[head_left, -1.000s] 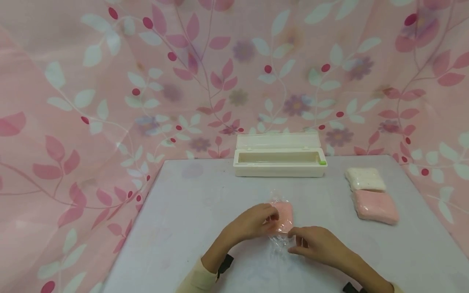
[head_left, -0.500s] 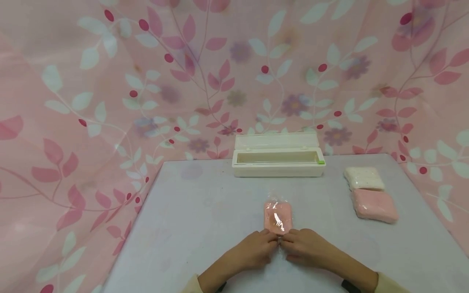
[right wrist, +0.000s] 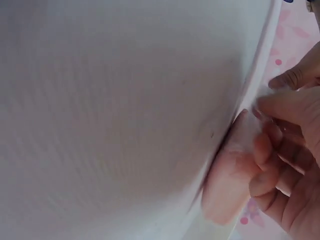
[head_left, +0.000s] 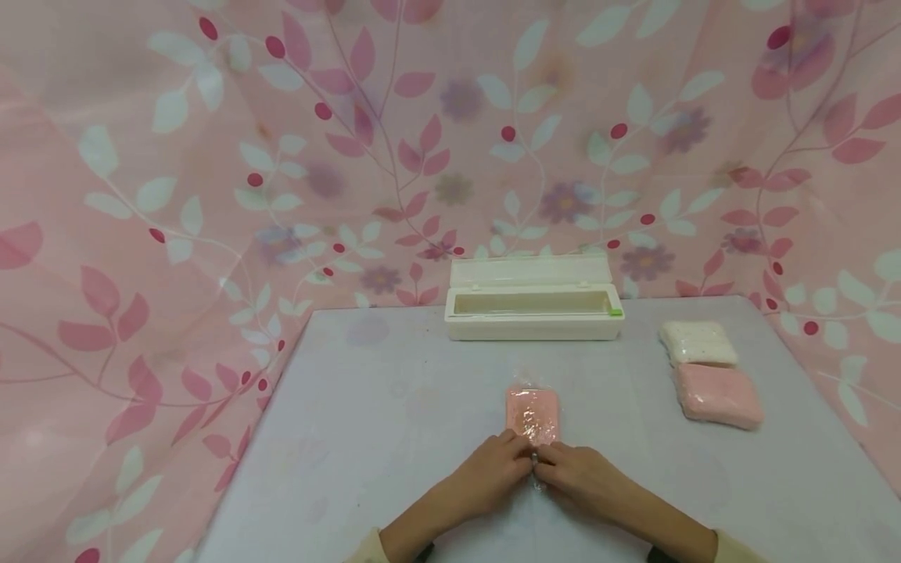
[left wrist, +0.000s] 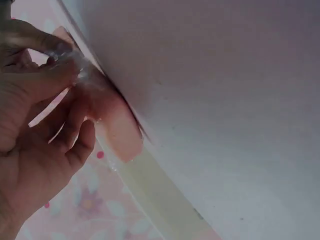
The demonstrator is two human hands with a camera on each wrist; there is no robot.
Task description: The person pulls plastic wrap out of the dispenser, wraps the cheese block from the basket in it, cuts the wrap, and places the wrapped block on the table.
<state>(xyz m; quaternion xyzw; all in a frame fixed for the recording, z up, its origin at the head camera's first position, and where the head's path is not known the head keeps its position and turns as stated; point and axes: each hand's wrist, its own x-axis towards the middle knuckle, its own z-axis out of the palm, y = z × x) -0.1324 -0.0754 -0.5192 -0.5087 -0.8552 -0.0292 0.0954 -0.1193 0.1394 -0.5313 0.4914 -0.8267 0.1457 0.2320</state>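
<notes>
A pink rectangular block (head_left: 533, 410) in clear plastic wrap lies on the table, its long side running away from me. At its near end my left hand (head_left: 493, 473) and right hand (head_left: 580, 477) meet, thumbs and fingers pinching the gathered clear wrap (left wrist: 82, 67). In the left wrist view the pink block (left wrist: 117, 122) shows beyond the curled fingers of the left hand (left wrist: 45, 120). From the right wrist, the right hand (right wrist: 290, 150) pinches the film beside the pink block (right wrist: 230, 175). A loose tuft of wrap sticks out at the block's far end.
A long cream box (head_left: 533, 327) with its lid raised stands at the table's back edge, a green tab on its right. To the right lie a white wrapped block (head_left: 699, 344) and a pink wrapped block (head_left: 719, 396), touching. A floral curtain (head_left: 422, 141) hangs behind.
My left hand has drawn back from the top of the pink block to its near end. Both hands have come together there and taken hold of the wrap.
</notes>
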